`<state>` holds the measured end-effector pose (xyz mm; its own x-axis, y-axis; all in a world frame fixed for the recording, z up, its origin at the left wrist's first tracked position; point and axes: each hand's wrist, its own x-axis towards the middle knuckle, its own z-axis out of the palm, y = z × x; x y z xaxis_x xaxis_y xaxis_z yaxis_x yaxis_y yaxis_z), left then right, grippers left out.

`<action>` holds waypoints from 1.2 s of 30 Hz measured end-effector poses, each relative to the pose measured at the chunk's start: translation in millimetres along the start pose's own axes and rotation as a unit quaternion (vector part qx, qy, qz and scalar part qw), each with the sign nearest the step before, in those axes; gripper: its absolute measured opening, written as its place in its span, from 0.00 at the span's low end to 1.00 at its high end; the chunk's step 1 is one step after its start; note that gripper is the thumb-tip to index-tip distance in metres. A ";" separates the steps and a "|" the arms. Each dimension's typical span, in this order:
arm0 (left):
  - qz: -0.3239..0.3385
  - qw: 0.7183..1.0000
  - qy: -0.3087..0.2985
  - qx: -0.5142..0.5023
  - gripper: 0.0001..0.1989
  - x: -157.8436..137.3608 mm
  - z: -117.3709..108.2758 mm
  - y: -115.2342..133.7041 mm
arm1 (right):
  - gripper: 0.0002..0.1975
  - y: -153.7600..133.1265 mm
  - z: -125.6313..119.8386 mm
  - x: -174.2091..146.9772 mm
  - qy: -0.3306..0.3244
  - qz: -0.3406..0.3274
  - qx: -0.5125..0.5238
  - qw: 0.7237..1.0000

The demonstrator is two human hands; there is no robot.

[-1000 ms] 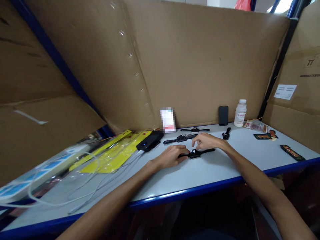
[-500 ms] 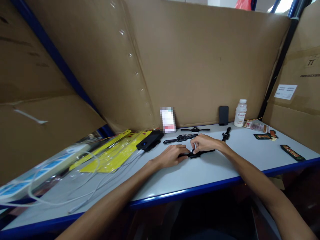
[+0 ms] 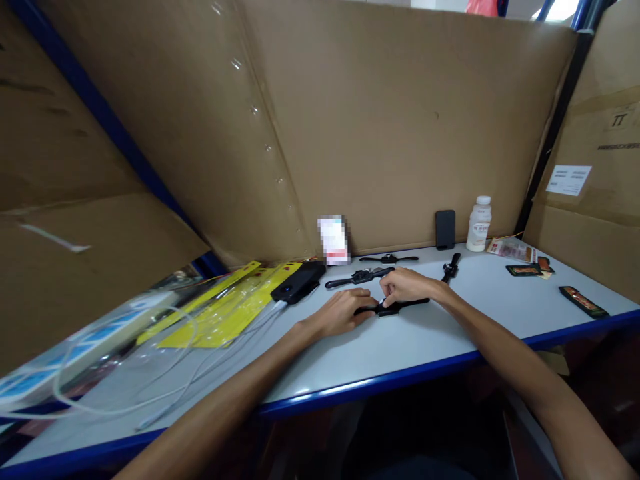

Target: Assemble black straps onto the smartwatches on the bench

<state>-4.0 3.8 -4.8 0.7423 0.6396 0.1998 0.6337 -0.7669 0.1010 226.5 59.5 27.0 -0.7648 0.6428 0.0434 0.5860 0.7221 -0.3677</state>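
Note:
A black spokeshave (image 3: 388, 311) lies on the table in front of me, one handle pointing right. My left hand (image 3: 345, 312) is closed around its left handle. At its middle, my right hand (image 3: 407, 285) pinches a small part of the tool; the fingertips hide exactly which part. Just behind my hands rests a second spokeshave (image 3: 362, 276). Another spokeshave (image 3: 389, 259) lies near the back cardboard, and one more spokeshave (image 3: 451, 267) points away from me to the right of my right hand.
Yellow-backed clear packs (image 3: 235, 310), a black power bank (image 3: 299, 283) with white cables and a power strip (image 3: 85, 347) occupy the left. A dark phone (image 3: 445, 230) and a white bottle (image 3: 479, 225) stand at the back right. Dark green packets (image 3: 584, 302) lie far right.
My right fingers have shifted slightly and curl closer over the spokeshave's middle. My left hand keeps its place on the handle. The whole view has moved a little.

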 end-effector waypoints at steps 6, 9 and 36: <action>0.010 1.000 0.005 0.001 0.12 -0.6 1.3 -1.0 | 0.08 2.0 -0.1 0.7 -0.005 0.001 0.005 1.000; 0.011 1.000 0.008 0.000 0.12 -0.8 1.4 -0.8 | 0.09 1.0 -0.4 0.9 -0.012 0.007 0.013 1.000; -0.066 0.997 0.038 0.012 0.13 1.3 6.8 2.5 | 0.09 -3.6 -1.5 -3.8 -0.014 0.041 -0.057 0.997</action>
<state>0.1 3.0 -10.9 0.6331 0.7291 0.2601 0.7311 -0.6736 0.1085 227.7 54.8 29.6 -0.7187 0.6952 -0.0093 0.6730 0.6922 -0.2605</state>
